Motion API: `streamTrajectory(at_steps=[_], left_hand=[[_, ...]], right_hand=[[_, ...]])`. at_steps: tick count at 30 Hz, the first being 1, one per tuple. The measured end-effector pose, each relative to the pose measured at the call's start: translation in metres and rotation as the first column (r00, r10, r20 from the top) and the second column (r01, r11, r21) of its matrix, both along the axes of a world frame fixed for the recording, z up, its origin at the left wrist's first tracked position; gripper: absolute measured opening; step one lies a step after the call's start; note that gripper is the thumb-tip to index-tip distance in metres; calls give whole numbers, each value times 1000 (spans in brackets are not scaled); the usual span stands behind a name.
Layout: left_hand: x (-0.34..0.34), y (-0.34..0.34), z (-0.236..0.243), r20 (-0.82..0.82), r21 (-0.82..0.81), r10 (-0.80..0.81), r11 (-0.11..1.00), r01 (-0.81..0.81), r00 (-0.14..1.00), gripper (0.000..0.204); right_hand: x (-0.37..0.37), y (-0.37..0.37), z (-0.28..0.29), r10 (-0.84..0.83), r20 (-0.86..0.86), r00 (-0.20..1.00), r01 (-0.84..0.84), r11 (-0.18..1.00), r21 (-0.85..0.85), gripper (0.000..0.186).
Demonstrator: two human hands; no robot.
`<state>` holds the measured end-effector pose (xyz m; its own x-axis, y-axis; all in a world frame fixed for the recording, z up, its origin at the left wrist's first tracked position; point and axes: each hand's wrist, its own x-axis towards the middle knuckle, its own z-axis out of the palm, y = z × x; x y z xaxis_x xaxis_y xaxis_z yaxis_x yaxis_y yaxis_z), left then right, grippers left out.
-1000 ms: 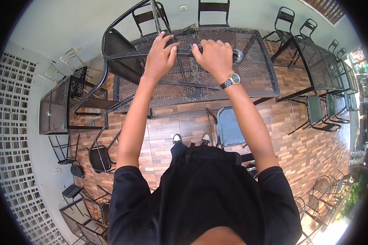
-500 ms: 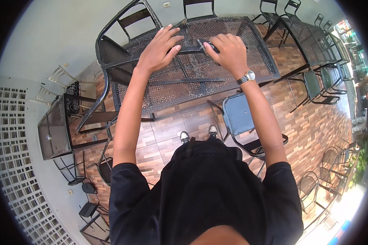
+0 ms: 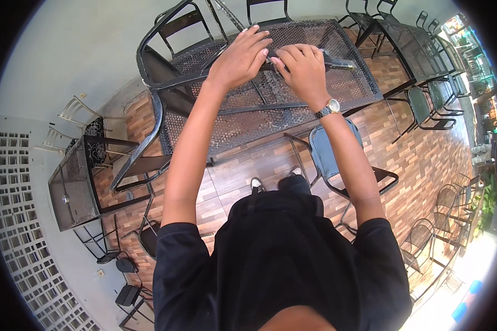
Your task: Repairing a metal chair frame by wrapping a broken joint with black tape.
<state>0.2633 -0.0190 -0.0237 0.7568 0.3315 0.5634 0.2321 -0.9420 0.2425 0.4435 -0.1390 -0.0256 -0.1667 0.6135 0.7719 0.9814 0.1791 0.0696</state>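
A black metal chair frame (image 3: 156, 105) with worn paint lies tipped over on a mesh-topped metal table (image 3: 232, 138). One of its bars passes under my hands and ends in a pale, worn tip (image 3: 345, 65) beyond my right hand. My right hand (image 3: 303, 69), with a watch on the wrist, is closed around a small dark object at this bar; my fingers hide most of it, so its kind is unclear. My left hand (image 3: 240, 60) is close beside it, fingers stretched out and thumb apart, its thumb tip near the dark object.
A chair with a blue-grey seat (image 3: 324, 151) stands at the table's near right side. More chairs (image 3: 185, 25) line the wall behind. Another mesh table (image 3: 419, 55) with green chairs (image 3: 419, 105) is at the right, and a smaller table (image 3: 74, 182) at the left.
My left hand has moved right, close to my right hand. My right hand has shifted slightly left along the bar, and the bar's pale end now shows beyond it.
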Motion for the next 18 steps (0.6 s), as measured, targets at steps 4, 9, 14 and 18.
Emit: streamTrajectory(at_steps=[4, 9, 14, 18], left_hand=[[1, 2, 1, 13, 3, -4, 1000, 4, 1000, 39], [1, 3, -2, 47, 20, 19, 1000, -20, 999, 38], [7, -2, -3, 83, 12, 27, 1000, -28, 996, 36], [7, -1, -5, 90, 17, 45, 999, -47, 995, 36]], right_hand=[[18, -13, 9, 108, 46, 993, -103, 990, -99, 28], [28, -23, 13, 127, 68, 990, -115, 980, -164, 35], [16, -19, 15, 40, 55, 998, -28, 979, -204, 37], [15, -18, 17, 13, 90, 996, 7, 975, -221, 37]])
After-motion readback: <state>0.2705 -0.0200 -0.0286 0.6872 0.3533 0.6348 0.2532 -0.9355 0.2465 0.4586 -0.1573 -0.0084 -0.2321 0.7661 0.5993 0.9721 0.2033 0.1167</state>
